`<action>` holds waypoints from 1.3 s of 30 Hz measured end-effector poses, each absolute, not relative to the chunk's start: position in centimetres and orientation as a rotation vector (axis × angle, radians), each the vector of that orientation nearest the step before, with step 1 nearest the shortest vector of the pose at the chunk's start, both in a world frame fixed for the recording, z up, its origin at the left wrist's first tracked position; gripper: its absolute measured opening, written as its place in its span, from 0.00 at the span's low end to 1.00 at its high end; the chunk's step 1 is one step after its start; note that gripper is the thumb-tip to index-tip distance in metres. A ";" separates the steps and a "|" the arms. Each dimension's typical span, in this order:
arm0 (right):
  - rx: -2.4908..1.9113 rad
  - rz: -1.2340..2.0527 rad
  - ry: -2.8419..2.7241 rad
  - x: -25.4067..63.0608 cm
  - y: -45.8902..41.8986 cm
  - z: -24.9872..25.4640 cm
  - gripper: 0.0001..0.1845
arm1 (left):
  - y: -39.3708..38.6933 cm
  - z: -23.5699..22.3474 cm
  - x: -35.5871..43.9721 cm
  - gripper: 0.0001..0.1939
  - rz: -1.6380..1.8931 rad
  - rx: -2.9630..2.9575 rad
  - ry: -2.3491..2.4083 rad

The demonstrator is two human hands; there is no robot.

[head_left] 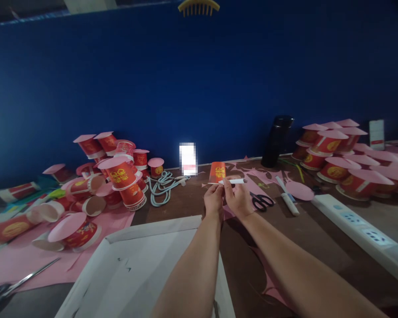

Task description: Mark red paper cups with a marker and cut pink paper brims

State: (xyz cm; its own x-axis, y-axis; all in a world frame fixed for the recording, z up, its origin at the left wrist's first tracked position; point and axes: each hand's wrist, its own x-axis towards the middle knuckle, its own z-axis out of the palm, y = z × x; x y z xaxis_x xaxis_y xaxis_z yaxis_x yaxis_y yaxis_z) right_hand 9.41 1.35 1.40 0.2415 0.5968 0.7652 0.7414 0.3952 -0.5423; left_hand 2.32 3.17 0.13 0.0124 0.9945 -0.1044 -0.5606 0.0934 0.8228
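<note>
In front of me is a red paper cup [218, 170] with gold lettering, its rim side toward me. My left hand [214, 201] is closed on the cup's near edge. My right hand [239, 199] pinches a white marker pen [238, 181], which lies nearly level with its tip against the cup's near edge. Just right of that hand, black-handled scissors [262, 202] lie on the table. Pink paper scraps [252, 179] spread around and behind the cup. The fingertips of my left hand are partly hidden.
Red cups with pink paper discs are piled on the left [121, 172] and right [330, 141]. A white box lid [146, 265] lies in front; a power strip [351, 221], white tube [290, 204] and black bottle [277, 141] stand or lie rightward. Coiled cable [162, 190] and open scissors [29, 276] lie left.
</note>
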 end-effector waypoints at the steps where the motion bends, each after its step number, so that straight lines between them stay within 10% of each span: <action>1: -1.281 -0.154 -1.438 9.4 1.4 1.4 0.12 | 3.2 0.1 2.3 0.15 1.373 0.686 0.822; 39: -1.250 -0.191 -1.413 9.5 1.4 1.4 0.10 | 3.0 0.2 2.2 0.12 1.374 0.671 0.772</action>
State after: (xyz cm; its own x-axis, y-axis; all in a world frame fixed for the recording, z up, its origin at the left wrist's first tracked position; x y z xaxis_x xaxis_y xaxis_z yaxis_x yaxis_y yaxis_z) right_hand 9.52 1.42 1.44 0.2537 0.5531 0.7935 0.7438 0.4129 -0.5256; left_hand 2.23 3.01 0.17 0.0338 0.9956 -0.0876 -0.5921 0.0905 0.8008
